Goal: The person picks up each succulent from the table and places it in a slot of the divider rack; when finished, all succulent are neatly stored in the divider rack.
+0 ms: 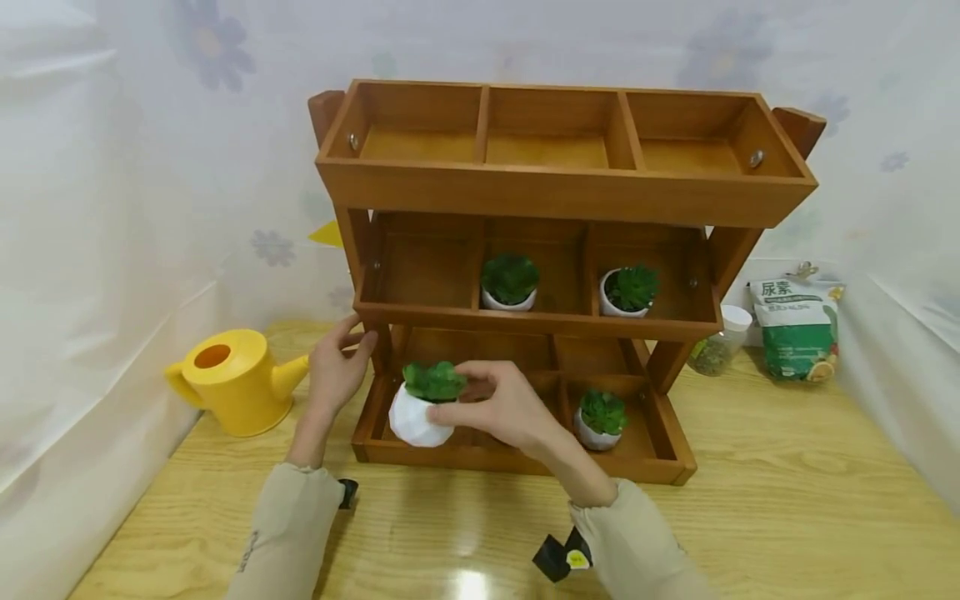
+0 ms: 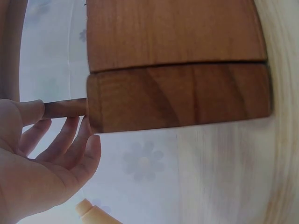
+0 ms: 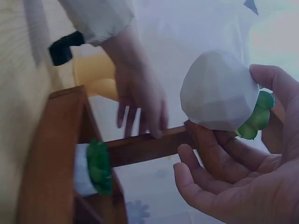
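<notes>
My right hand (image 1: 498, 408) pinches a white faceted pot (image 1: 417, 419) with a green succulent (image 1: 435, 380) between thumb and fingers. The pot is raised in front of the bottom tray's left part, tilted in the head view. At the shelf's left side, my left hand (image 1: 341, 367) rests against the wooden post (image 2: 65, 108), thumb at one side and fingers fairly straight at the other. The three-tier wooden shelf (image 1: 555, 190) holds potted succulents: a middle one (image 1: 510, 282) and right one (image 1: 628, 290) on the second tier, another (image 1: 600, 419) at the lower right.
Left of the shelf stands a yellow watering can (image 1: 236, 383), its spout close to my left forearm. On the right are a lidded jar (image 1: 720, 342) and a green-white bag (image 1: 797, 329). The right wrist view shows another potted succulent (image 3: 98, 168) in the bottom tray.
</notes>
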Demonstrator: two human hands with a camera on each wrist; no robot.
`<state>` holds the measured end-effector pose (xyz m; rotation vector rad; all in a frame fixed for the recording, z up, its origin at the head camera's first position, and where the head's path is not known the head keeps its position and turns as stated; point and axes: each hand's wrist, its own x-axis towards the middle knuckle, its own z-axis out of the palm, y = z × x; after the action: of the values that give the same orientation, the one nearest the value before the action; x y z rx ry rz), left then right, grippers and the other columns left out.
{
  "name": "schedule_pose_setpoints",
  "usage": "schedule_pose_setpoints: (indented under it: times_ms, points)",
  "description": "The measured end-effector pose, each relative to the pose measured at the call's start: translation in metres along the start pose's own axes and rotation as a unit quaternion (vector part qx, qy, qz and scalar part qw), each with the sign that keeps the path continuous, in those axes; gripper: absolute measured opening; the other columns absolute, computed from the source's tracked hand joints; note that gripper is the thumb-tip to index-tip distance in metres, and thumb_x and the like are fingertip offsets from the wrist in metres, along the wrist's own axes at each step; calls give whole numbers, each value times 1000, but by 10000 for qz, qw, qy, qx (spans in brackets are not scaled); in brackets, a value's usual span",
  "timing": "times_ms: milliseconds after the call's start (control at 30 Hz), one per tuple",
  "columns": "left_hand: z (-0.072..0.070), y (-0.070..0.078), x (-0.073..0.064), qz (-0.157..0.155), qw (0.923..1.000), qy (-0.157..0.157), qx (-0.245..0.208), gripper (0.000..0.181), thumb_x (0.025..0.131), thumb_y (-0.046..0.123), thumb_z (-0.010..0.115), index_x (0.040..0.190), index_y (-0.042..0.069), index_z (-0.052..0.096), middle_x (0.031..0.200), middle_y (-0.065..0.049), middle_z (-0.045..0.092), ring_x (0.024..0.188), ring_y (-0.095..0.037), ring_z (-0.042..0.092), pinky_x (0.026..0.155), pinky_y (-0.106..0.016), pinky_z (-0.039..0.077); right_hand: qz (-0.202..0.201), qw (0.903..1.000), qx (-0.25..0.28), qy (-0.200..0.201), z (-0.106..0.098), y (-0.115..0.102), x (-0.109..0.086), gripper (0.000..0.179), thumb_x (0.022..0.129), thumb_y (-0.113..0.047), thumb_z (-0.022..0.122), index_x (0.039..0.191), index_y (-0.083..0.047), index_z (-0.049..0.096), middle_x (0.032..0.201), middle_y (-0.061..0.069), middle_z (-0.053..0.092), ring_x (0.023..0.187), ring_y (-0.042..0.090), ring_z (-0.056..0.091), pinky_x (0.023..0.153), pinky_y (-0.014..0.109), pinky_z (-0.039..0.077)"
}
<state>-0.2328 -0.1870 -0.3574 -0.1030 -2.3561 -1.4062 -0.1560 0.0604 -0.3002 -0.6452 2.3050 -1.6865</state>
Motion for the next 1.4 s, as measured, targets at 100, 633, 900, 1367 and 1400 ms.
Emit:
schedule_pose_setpoints:
  times_ms: [100,633,900,1367,1400]
  points:
    - [1,0,0,-23,10000,-15,1,43,97,17,58,137,4,52,128,-23,58,107,-38,62,87,-49,53,-115,9997,171,-91,-10,-14,3,49,81,-26,74,123,-2,62,99,7,70,87,21,68,77,36,56]
    - [-2,0,-1,59,10000,20,69,44,98,16,56,137,-1,51,130,-25,55,108,-41,61,87,-51,52,-732,9972,-82,112,-43,-65,29,38,82,-22,73,115,-6,66,99,8,70,89,23,67,82,39,55]
    - [-1,-1,-1,137,9999,26,62,43,97,15,57,137,-2,51,131,-26,55,107,-41,61,87,-51,52,-1084,9936,-257,167,-48,-74,40,36,80,-20,74,113,-6,67,99,7,70,90,22,67,76,39,56]
    - [1,1,-1,78,9999,31,60,43,97,16,57,137,1,52,128,-26,57,106,-41,62,86,-51,53,-348,9782,-2007,399,-47,-97,81,62,74,-44,79,124,-11,63,90,-2,68,76,17,65,65,37,56]
    - [2,1,-1,70,10000,27,65,43,97,16,57,137,1,52,128,-25,57,106,-41,62,86,-51,53,-305,9775,-2051,382,-46,-97,82,62,74,-44,79,124,-11,63,90,-1,68,75,18,65,65,37,56]
